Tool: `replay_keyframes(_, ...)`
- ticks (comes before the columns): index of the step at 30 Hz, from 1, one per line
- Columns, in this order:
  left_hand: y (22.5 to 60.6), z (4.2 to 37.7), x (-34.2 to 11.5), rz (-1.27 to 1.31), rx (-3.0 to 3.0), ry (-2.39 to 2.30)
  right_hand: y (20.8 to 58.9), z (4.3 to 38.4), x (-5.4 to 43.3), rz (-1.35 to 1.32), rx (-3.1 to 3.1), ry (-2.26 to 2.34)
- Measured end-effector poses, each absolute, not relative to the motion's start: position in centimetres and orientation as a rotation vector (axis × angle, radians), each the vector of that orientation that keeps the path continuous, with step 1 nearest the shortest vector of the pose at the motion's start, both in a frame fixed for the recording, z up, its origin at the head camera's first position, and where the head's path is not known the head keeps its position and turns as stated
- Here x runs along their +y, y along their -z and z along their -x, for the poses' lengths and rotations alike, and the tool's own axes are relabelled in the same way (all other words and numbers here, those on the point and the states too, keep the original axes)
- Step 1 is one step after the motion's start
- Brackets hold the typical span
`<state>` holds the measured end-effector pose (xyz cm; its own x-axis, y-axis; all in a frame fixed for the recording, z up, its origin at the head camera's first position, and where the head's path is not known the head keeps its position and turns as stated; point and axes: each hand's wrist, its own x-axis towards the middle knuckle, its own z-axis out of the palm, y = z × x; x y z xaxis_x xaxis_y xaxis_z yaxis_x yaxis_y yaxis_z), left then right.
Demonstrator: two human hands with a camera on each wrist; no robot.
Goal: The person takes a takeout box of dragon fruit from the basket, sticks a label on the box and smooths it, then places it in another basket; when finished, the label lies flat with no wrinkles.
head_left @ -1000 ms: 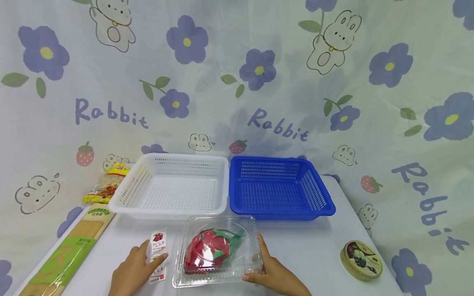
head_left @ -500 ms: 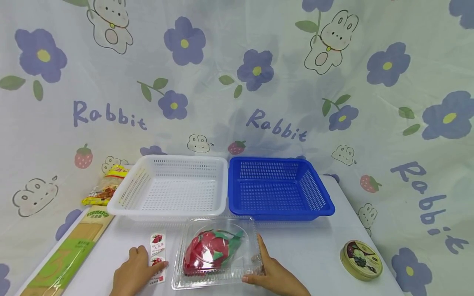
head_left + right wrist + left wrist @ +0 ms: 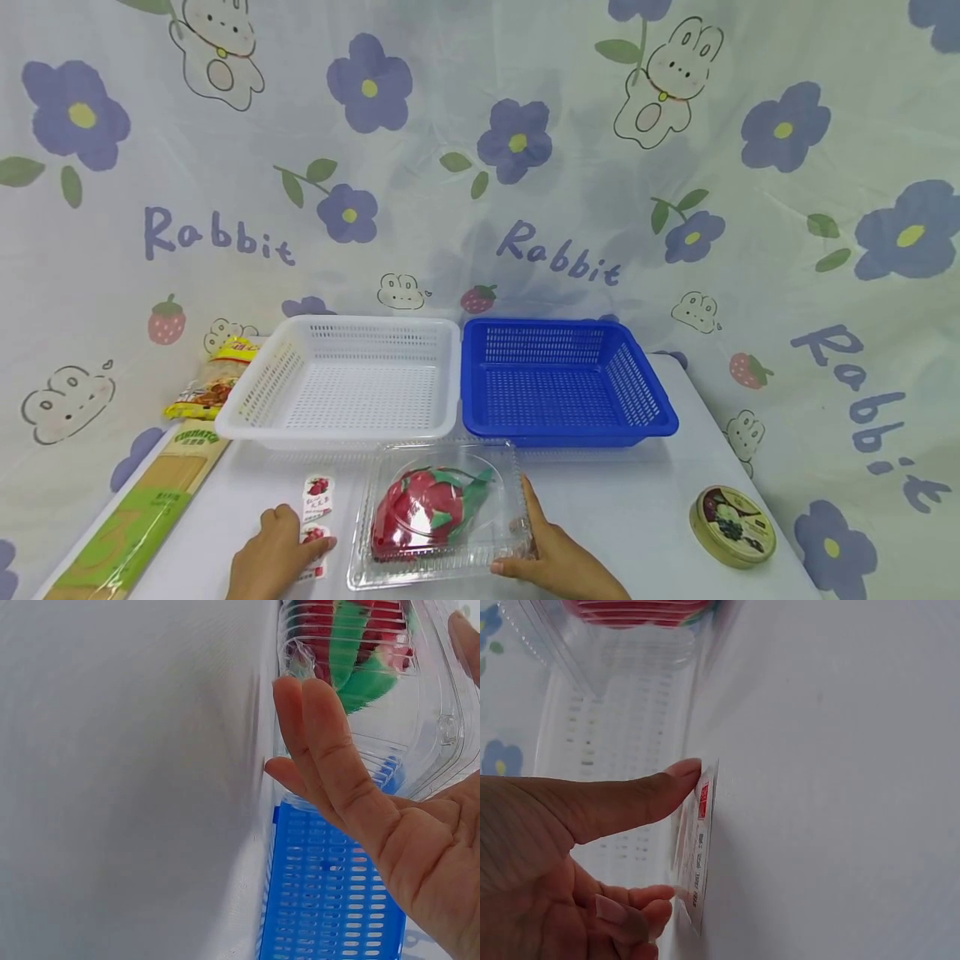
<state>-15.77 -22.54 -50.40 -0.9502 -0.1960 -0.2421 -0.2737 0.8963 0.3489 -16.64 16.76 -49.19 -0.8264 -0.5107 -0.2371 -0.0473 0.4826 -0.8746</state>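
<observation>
My left hand point(image 3: 267, 554) pinches the lower part of a small white label strip point(image 3: 318, 497), printed with red fruit, lying flat on the table in front. In the left wrist view, thumb and fingertips are at opposite ends of a white label point(image 3: 700, 847), one corner bent up. Just right of it is a clear plastic clamshell box point(image 3: 495, 500) with a lid; inside sits a red fruit-shaped thing point(image 3: 420, 512) with green leaves. At the box's right front corner my right hand point(image 3: 558, 554) rests, fingers point(image 3: 334, 750) straight along the side and thumb toward the front rim.
Behind stand a white plastic basket point(image 3: 412, 433) and a blue one point(image 3: 570, 440), side by side. Down the left edge lie a flat noodle packet point(image 3: 142, 508) and a yellow snack bag point(image 3: 217, 379). A round golden tin point(image 3: 732, 527) sits at the right.
My left fingers have drawn back from the strip's upper end and curled in, with the thumb slightly lower on it. The lower label has shifted a little. The right hand stays on the box.
</observation>
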Motion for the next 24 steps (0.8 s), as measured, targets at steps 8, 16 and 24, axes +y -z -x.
replay_keyframes(8,50.21,15.49,-22.54,0.350,2.822,-0.643,49.02,16.50,16.74,0.446,2.267,1.304)
replay_keyframes(16,50.35,15.10,-22.79,0.342,2.852,-0.753,48.78,16.36,16.65,0.440,2.259,1.301)
replay_keyframes(24,50.64,15.28,-23.03,0.390,2.765,-0.834,48.56,16.41,16.99,0.450,2.303,1.258)
